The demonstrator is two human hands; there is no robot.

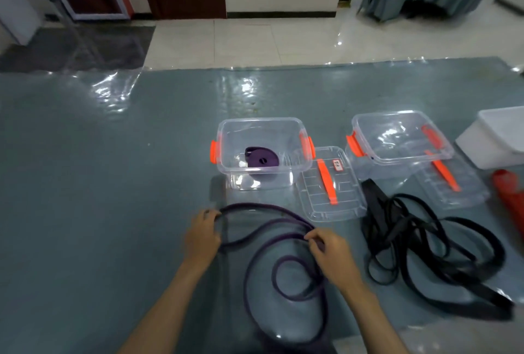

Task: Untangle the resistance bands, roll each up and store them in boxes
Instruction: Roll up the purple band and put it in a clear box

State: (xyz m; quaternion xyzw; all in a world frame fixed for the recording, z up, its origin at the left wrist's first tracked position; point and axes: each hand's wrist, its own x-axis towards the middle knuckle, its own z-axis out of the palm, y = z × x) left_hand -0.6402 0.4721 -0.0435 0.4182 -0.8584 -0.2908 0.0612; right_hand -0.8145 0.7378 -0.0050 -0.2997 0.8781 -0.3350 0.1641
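Observation:
A loose purple resistance band [256, 264] lies in loops on the grey-blue mat in front of me. My left hand [202, 233] grips its far left bend. My right hand [330, 251] pinches a strand near the loops' right side. A rolled purple band [262, 160] sits inside the clear box [226, 138] with orange latches. A second clear box [368, 126] to the right holds nothing visible. A tangle of black bands [419, 243] lies on the mat at right.
Two clear lids with orange handles lie by the boxes, one [344, 197] between them, one [467, 189] right of the second box. A white tub [493, 138] and a red object [510, 197] sit at far right. Tiled floor lies beyond the mat [113, 183].

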